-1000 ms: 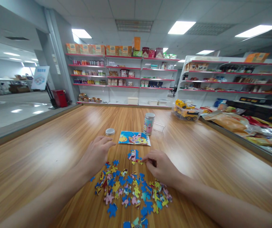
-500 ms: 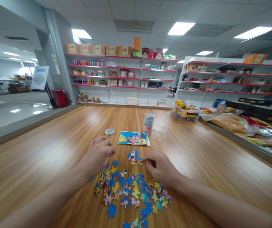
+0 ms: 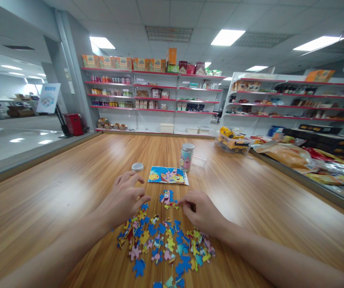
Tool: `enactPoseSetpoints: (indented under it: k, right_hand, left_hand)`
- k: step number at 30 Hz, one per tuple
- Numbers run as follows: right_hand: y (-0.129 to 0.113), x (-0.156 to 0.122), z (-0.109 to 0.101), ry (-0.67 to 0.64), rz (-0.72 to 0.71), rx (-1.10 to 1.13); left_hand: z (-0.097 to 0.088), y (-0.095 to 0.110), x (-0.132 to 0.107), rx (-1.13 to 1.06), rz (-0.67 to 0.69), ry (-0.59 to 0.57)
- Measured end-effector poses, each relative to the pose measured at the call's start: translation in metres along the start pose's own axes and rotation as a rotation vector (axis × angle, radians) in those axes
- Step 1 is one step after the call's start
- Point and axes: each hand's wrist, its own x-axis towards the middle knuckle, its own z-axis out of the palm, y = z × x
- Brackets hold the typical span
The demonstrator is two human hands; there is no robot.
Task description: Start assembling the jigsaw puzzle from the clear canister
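Observation:
Joined jigsaw pieces (image 3: 167, 197) with a pink cartoon figure lie on the table in front of me. My right hand (image 3: 200, 210) is at their right edge, fingers curled and fingertips on a yellow-edged puzzle piece (image 3: 172, 207). To the left, my left hand (image 3: 127, 196) hovers with thumb and fingers apart and nothing visible in it. Many loose puzzle pieces (image 3: 160, 240), blue, yellow and pink, are spread below both hands. Just beyond the joined pieces lies the printed picture sheet (image 3: 168, 176).
A cartoon-printed can (image 3: 187, 157) stands by the sheet's right corner, with a thin rectangular stand (image 3: 199, 162) beside it. A round metal lid (image 3: 137, 167) lies left of the sheet. Farther off are a clear bin with a toy truck (image 3: 233, 141) and packaged snacks (image 3: 298, 158).
My left hand has spread its thumb and fingers and shifted slightly right. My right hand stays at the edge of the joined pieces. The camera view has moved slightly.

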Motion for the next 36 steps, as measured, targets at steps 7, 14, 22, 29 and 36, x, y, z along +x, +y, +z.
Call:
enactPoseSetpoints:
  k: [7,14,22,29,36]
  right_hand:
    - [-0.001,0.0,0.0,0.001,0.005,-0.016]
    - [0.001,0.0,0.001,0.008,0.0,-0.008]
    - [0.002,-0.001,0.002,0.019,-0.002,0.0]
    - [0.002,0.0,0.002,0.014,-0.007,0.004]
    - [0.001,0.0,0.001,0.016,-0.011,0.011]
  left_hand:
    - [-0.004,0.01,0.0,-0.009,0.122,-0.033]
    - [0.001,0.01,-0.003,-0.059,0.199,-0.065]
    - [0.003,0.012,-0.003,-0.085,0.261,-0.099]
    - [0.003,0.012,-0.005,-0.102,0.253,-0.09]
    - [0.002,0.013,-0.003,-0.101,0.26,-0.11]
